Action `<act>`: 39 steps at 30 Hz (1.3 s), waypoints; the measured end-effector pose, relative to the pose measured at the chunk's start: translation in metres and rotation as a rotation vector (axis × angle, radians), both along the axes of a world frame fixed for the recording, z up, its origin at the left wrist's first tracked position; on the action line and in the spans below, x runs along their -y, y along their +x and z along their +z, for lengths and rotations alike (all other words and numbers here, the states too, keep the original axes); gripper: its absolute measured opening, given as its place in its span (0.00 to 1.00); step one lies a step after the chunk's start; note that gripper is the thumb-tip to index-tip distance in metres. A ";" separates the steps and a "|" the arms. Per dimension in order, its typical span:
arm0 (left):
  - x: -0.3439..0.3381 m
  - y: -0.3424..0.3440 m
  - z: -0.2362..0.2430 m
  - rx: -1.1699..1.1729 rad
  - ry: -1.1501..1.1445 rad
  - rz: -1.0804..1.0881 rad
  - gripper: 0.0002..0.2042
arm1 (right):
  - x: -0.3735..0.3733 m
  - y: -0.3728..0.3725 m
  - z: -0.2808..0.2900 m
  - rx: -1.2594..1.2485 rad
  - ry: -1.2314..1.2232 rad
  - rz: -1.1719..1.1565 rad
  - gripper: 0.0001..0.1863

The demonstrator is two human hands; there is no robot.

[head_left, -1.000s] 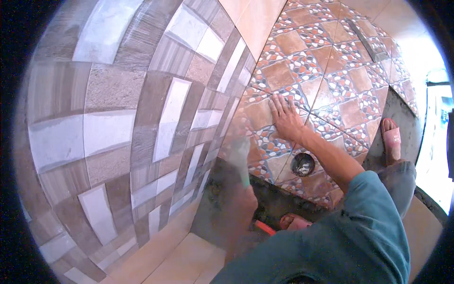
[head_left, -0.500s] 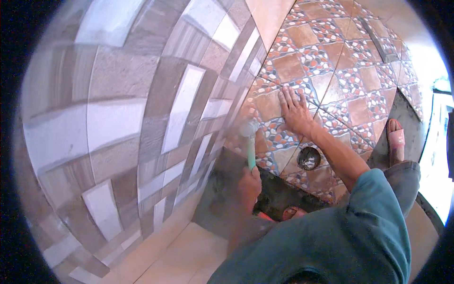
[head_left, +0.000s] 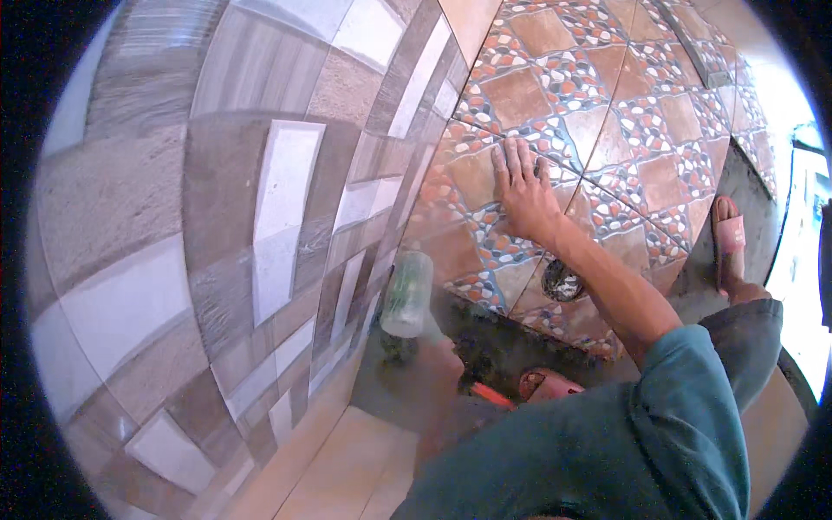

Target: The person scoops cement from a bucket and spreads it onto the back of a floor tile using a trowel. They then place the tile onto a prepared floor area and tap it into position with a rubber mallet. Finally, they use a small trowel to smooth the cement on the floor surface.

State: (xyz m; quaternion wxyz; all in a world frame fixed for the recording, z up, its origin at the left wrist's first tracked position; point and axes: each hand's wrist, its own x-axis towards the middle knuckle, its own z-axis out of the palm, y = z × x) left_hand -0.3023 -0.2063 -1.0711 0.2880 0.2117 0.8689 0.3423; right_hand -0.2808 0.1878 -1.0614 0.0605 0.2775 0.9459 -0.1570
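Note:
My right hand (head_left: 527,199) rests palm down, fingers spread, on the pebble-patterned floor tiles (head_left: 511,95). In my left hand (head_left: 440,360), smeared by motion, is a mallet (head_left: 409,295) with a pale, blurred head and a light green handle. The mallet head is raised off the tiles, close to the foot of the wall. Beside my right forearm a round dark hole (head_left: 563,282) opens in a tile, partly covered by the arm.
On the left rises a wall (head_left: 286,208) of grey, brown and white tiles. A bare dark grey strip (head_left: 485,334) runs along the near edge of the patterned tiles. My feet in pink sandals (head_left: 731,234) stand at the right and near side. A long straight bar (head_left: 689,48) lies far right.
The mallet has lifted off the tiles and swung left and back toward me. My right hand stays flat, slightly shifted left in the picture; the view has moved a little.

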 end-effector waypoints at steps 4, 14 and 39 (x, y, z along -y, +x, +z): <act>-0.054 -0.004 0.014 -0.242 -0.493 -0.060 0.17 | 0.005 0.001 -0.007 -0.029 -0.009 -0.013 0.47; -0.064 0.000 0.005 -0.411 -0.447 -0.213 0.14 | 0.003 -0.001 -0.001 0.057 -0.027 -0.049 0.65; -0.108 -0.012 0.036 -0.153 -0.460 -0.050 0.24 | -0.024 0.096 -0.027 -0.004 0.137 -0.006 0.54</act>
